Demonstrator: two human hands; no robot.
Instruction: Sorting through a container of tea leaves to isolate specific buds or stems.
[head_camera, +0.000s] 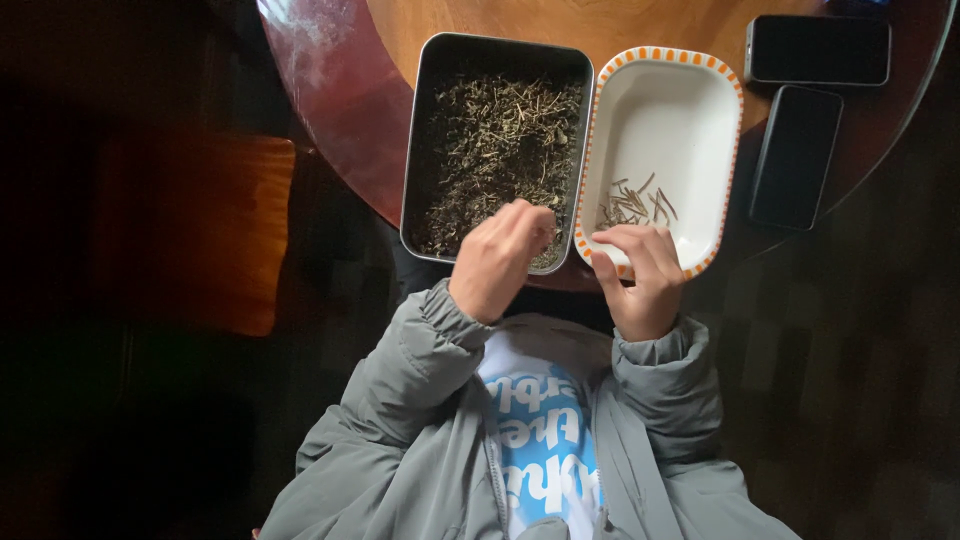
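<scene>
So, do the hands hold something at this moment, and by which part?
It cannot be told for sure. The left hand has its fingertips down in the dried herbs of the metal tray. The right hand rests curled on the white dish rim.

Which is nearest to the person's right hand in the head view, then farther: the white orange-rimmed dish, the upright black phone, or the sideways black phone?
From the right hand:
1. White orange-rimmed dish, touching its near rim.
2. Upright black phone, right of the dish.
3. Sideways black phone, far right corner.
</scene>
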